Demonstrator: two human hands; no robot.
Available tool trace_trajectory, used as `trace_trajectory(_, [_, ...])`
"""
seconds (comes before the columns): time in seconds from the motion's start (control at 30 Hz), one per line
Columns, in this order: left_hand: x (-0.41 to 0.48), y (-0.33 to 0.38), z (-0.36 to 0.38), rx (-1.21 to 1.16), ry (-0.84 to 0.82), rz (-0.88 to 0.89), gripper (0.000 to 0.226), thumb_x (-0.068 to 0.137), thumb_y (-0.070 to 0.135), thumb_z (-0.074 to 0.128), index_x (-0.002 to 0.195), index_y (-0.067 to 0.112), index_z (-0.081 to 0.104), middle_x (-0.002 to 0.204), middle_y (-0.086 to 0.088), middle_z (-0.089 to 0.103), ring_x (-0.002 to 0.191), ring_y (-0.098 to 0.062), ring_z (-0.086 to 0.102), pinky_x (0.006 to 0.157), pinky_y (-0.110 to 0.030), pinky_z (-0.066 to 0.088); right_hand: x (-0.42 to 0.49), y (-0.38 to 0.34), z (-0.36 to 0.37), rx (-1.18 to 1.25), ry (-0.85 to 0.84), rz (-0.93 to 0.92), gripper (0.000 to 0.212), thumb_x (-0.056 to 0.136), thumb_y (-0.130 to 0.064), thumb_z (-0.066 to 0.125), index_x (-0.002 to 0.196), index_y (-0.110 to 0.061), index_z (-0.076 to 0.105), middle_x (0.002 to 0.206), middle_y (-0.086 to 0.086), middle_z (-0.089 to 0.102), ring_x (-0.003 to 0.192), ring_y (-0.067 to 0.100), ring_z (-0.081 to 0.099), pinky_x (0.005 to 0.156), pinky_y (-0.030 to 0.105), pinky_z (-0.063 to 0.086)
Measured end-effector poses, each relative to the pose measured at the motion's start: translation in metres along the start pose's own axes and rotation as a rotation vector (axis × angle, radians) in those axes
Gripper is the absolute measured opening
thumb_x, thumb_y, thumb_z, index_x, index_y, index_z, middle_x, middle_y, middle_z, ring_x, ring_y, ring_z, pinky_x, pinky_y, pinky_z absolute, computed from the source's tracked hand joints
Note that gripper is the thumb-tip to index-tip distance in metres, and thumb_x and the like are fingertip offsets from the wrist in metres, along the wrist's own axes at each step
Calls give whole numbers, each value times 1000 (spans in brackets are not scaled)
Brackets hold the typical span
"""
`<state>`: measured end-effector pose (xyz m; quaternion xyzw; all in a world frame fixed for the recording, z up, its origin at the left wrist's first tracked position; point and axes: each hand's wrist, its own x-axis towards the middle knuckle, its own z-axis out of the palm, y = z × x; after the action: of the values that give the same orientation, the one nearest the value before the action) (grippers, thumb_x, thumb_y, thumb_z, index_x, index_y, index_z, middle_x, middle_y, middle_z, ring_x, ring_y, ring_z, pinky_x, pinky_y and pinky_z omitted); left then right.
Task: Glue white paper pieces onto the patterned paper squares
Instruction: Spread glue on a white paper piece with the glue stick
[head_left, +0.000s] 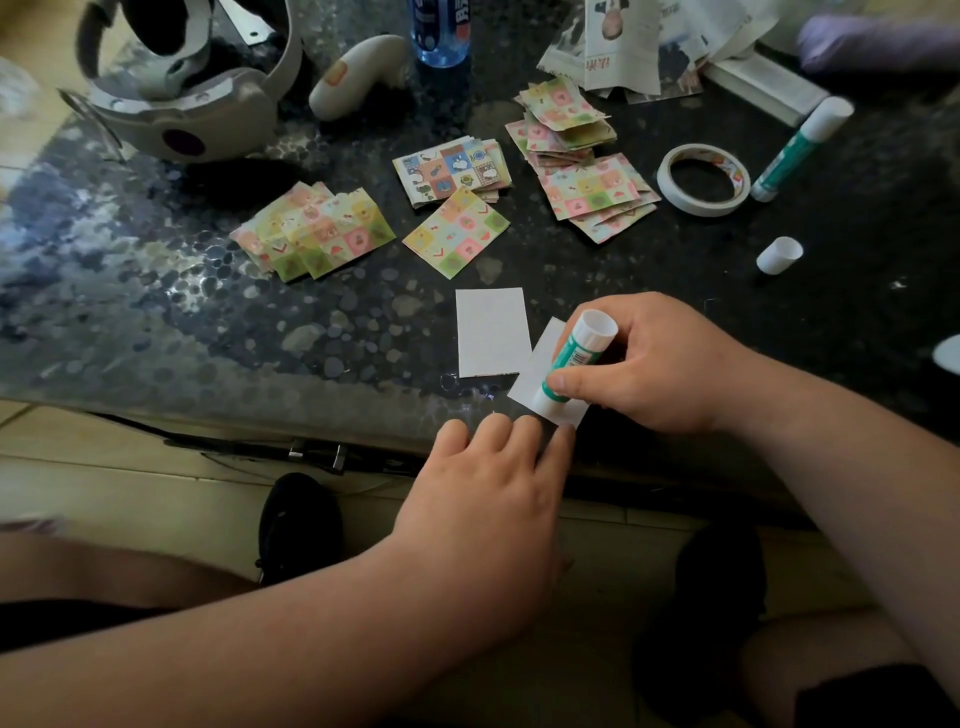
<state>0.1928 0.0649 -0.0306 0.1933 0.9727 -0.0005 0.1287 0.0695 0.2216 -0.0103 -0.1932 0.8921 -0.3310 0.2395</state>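
Observation:
My right hand (660, 369) grips a green and white glue stick (576, 358), its lower end pressed on a white paper piece (540, 374) near the table's front edge. My left hand (488, 478) lies flat with straight fingertips holding down that piece's near corner. A second white paper piece (491, 332) lies just to the left, partly under the first. Patterned paper squares lie farther back: a single one (457, 231), a fanned pile (317, 231) at left, a stack (452, 169) in the middle and piles (592, 192) at right.
The glue stick's white cap (779, 254) lies at right. A masking tape roll (704, 179) and a second glue stick (800, 148) sit farther back. A headset (197, 104), a white controller (353, 73), a bottle (441, 31) and newspapers (639, 47) line the back of the dark table (156, 291).

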Motion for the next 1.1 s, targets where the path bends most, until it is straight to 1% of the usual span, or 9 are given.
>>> trace_trajectory(0.13, [3,-1,-2,6,-47,-16,95,93,66,49,160,18,2,134,-5,32,115,-25,34,95,-44,29,0,0,-2,-8,-17,-1,10,84,-31,81,87,-29,72,84,-15,72,80,-1,68,72,25,53])
trace_trajectory(0.3, [7,-2,-5,2,-82,-37,93,94,63,52,161,22,3,132,-3,45,118,-26,43,95,-43,30,1,-3,-1,-32,-29,0,13,84,-33,81,91,-26,73,88,-11,74,84,6,70,80,37,60])
trace_trajectory(0.37, [9,-2,-5,-13,-131,-28,94,96,61,51,161,23,-5,118,-1,62,110,-25,56,89,-42,31,2,-5,2,-16,-12,4,17,84,-36,80,97,-27,73,93,-12,74,89,7,70,82,35,60])
trace_trajectory(0.43, [10,0,-5,-37,-185,-30,94,98,59,51,160,25,-10,97,3,67,95,-22,63,80,-38,33,2,-6,5,-7,14,-5,20,84,-38,80,100,-28,73,96,-14,73,92,7,69,82,33,59])
trace_trajectory(0.53, [10,1,-9,-84,-250,-72,92,99,55,51,159,28,-12,78,5,54,83,-19,62,71,-35,39,4,-6,5,-41,34,3,18,84,-37,80,96,-26,74,93,-12,73,89,8,68,79,33,58])
trace_trajectory(0.63, [11,2,-13,-102,-282,-89,92,99,55,52,159,29,-14,73,6,43,77,-19,57,66,-34,40,4,-4,-2,-81,10,32,16,82,-35,81,90,-24,73,89,-11,73,85,8,69,75,32,56])
trace_trajectory(0.77, [12,2,-14,-121,-314,-103,93,99,54,52,159,31,-15,76,5,45,74,-19,55,63,-34,44,5,-8,1,-48,4,20,16,82,-35,81,89,-22,75,87,-8,74,83,10,70,78,42,59])
trace_trajectory(0.93, [12,3,-14,-117,-334,-106,93,99,54,52,158,31,-16,76,5,48,71,-17,55,59,-33,44,7,-13,8,-30,42,18,19,84,-39,80,93,-24,73,87,-11,71,83,9,68,77,38,59])
trace_trajectory(1.1, [11,3,-14,-116,-341,-108,95,99,55,53,158,31,-18,76,5,47,71,-18,52,60,-33,43,8,-11,5,-63,66,45,19,84,-37,79,91,-21,73,87,-8,72,82,10,68,79,43,59])
